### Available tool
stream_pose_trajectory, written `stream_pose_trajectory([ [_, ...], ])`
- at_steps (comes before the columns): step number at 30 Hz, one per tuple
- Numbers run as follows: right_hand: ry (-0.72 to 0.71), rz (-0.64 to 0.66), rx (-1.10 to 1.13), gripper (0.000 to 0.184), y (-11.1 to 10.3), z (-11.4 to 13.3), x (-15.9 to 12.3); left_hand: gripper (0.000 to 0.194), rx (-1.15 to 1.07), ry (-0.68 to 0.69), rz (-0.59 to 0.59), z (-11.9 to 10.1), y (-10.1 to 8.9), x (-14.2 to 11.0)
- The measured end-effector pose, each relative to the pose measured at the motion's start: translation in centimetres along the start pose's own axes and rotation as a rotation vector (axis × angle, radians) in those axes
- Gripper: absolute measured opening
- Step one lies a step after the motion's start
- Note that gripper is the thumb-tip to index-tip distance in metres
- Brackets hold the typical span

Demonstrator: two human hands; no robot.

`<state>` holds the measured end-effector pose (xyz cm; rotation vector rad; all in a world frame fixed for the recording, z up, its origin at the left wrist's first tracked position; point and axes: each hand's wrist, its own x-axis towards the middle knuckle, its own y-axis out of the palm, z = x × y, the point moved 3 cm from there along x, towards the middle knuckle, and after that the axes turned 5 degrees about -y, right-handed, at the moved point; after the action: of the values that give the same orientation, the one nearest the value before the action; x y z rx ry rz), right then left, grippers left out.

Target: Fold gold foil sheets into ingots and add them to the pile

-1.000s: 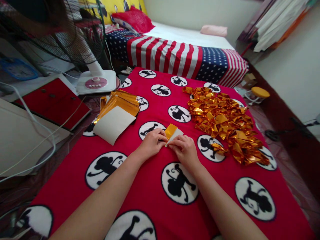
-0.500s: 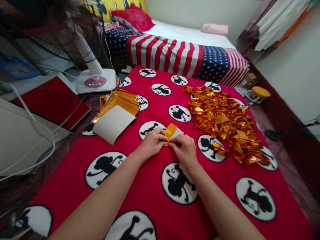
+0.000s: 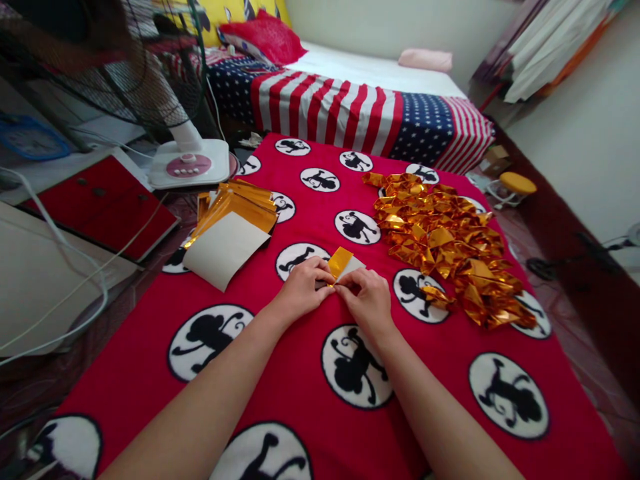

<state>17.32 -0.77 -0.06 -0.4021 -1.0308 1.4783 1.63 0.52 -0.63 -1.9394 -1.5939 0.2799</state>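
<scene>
A small sheet of gold foil paper [image 3: 341, 261], gold on one part and pale on the other, lies partly folded at the middle of the table. My left hand [image 3: 306, 285] pinches its near left edge between thumb and fingers. On the near right edge, my right hand [image 3: 367, 297] pinches the same sheet, the two thumbs almost meeting. My fingers hide the near end of the paper. To the right sits a heap of folded gold foil pieces [image 3: 443, 233], with a single folded piece [image 3: 437, 297] at its near side.
A stack of gold foil sheets [image 3: 240, 203] with a pale sheet [image 3: 227, 248] on top lies at the left edge of the red monkey-print cloth [image 3: 300, 373]. Beyond stand a fan [image 3: 189, 160] and a bed [image 3: 325, 110]. A yellow stool [image 3: 518, 183] is at right.
My fingers have shifted very slightly at the near edge of the paper, still pinching it. The whole view has moved a little; the heap and the stack look the same.
</scene>
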Motion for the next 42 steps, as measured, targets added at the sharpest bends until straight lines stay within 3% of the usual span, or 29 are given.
stream_pose_trajectory([
  [15, -0.017, -0.041, -0.023, 0.011, 0.12, -0.27, -0.47, 0.011, -0.005, -0.026, -0.001, -0.21, -0.08, 0.05],
  [42, 0.012, -0.018, -0.28, 0.012, 0.71, 0.68, -0.84, 0.01, -0.013, 0.014, -0.087, -0.03, 0.47, -0.04],
])
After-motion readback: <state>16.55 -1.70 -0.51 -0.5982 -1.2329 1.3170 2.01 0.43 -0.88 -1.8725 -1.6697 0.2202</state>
